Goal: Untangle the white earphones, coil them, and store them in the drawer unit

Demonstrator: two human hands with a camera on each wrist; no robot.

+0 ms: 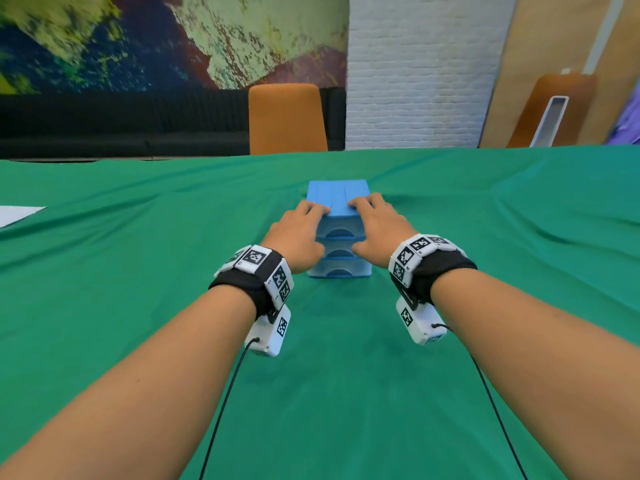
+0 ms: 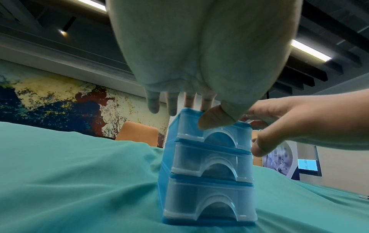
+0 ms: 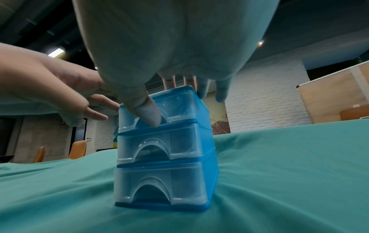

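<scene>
The blue drawer unit (image 1: 337, 195) (image 2: 209, 173) (image 3: 165, 157) stands upright on the green cloth, its three translucent drawers facing me. My left hand (image 1: 311, 230) (image 2: 207, 116) lays straight fingers on the unit's top left front edge, and its thumb presses the top drawer's front. My right hand (image 1: 360, 228) (image 3: 151, 107) mirrors it on the right, thumb in the top drawer's arched handle. No white earphones show anywhere. A dim shape sits behind the middle drawer's front (image 3: 149, 152); I cannot tell what it is.
The green cloth (image 1: 138, 306) covers the whole table and is wrinkled around the unit. A white sheet (image 1: 17, 213) lies at the far left edge. An orange chair (image 1: 287, 119) stands beyond the far edge. Black cables trail from both wrist cameras.
</scene>
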